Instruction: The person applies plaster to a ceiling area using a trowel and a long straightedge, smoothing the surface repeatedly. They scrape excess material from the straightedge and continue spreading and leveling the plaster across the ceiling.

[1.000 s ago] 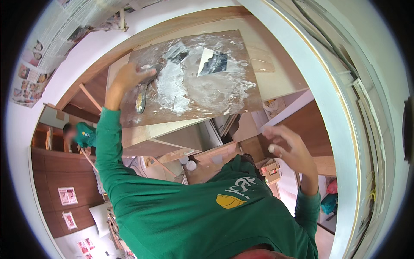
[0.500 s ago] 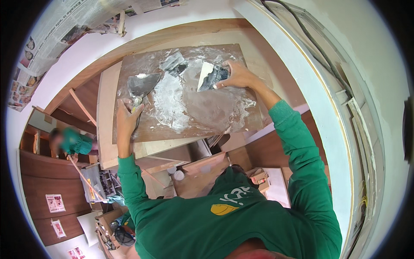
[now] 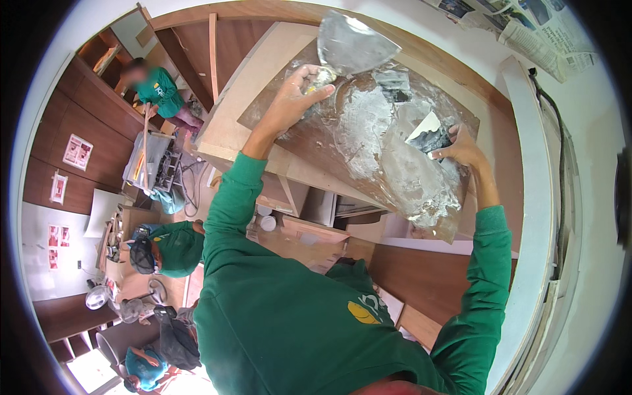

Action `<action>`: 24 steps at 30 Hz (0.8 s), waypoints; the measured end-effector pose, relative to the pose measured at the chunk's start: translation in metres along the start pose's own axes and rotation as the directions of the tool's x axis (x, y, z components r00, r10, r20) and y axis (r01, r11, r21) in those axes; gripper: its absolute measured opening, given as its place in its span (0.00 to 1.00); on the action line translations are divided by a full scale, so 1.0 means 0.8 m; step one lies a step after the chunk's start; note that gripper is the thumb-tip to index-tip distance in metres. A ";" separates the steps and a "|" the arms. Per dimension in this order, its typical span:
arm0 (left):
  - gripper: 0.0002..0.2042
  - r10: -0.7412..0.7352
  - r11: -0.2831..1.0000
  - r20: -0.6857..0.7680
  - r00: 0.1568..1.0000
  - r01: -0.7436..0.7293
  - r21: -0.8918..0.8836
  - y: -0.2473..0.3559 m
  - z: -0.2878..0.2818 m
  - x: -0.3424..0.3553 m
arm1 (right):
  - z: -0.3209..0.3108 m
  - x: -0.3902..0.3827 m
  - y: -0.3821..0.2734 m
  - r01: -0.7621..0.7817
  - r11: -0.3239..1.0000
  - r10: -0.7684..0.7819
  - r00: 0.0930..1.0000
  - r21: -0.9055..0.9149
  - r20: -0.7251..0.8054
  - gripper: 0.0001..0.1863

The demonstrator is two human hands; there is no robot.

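Observation:
My left hand (image 3: 293, 99) is closed round the handle of a wide putty knife (image 3: 355, 45). Its smeared grey blade points away from me, over the far left edge of a brown board (image 3: 316, 145). The fingers of my right hand (image 3: 466, 149) grip a dark, flat scraper (image 3: 433, 139) at the board's right side. White filler (image 3: 423, 126) covers one corner of this scraper. White paste (image 3: 362, 125) is smeared across the middle of the board. A small grey, paste-coated blade (image 3: 393, 81) lies on the board between my hands.
The board rests on a pale wooden top (image 3: 227, 125). Cables (image 3: 556, 112) run along the wall at right. A co-worker in green (image 3: 161, 92) stands at far left holding a long stick; another in a cap (image 3: 174, 250) is lower left. White tubs (image 3: 267, 223) stand below.
My view has turned, so the board appears tilted and farther right. The putty knife in my left hand has lifted and swung toward the far edge. My right hand still grips the scraper.

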State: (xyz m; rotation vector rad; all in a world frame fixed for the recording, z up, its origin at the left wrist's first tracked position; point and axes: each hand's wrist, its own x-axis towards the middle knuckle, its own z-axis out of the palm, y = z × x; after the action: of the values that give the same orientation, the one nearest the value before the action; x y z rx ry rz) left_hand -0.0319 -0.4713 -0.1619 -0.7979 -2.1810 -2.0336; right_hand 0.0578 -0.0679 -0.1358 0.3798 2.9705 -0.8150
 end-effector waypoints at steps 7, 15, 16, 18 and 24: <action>0.21 0.088 0.994 0.003 0.996 -0.088 -0.068 0.014 0.028 0.006 | -0.005 0.018 0.003 -0.038 0.998 0.042 0.996 -0.050 0.078 0.53; 0.21 0.144 0.987 -0.074 0.987 -0.149 -0.063 0.014 0.040 0.002 | -0.013 0.011 0.029 -0.096 0.968 0.013 0.941 0.230 0.339 0.37; 0.21 0.138 0.987 -0.090 0.986 -0.145 -0.073 0.016 0.039 -0.002 | -0.012 -0.002 0.012 -0.125 0.954 0.037 0.952 0.274 0.303 0.32; 0.24 0.083 0.996 -0.043 0.996 -0.085 -0.033 -0.002 0.031 -0.005 | -0.013 -0.042 -0.014 -0.178 0.916 0.100 0.969 0.361 0.224 0.24; 0.20 0.024 1.000 -0.006 1.000 -0.024 -0.008 0.033 0.039 -0.013 | 0.025 -0.133 0.027 -0.027 0.256 0.110 0.994 0.966 -0.002 0.16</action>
State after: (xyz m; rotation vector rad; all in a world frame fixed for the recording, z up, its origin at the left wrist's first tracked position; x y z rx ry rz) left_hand -0.0026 -0.4453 -0.1457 -0.8133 -2.1507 -2.0323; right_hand 0.1655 -0.0839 -0.1534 0.5252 1.9667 -2.6016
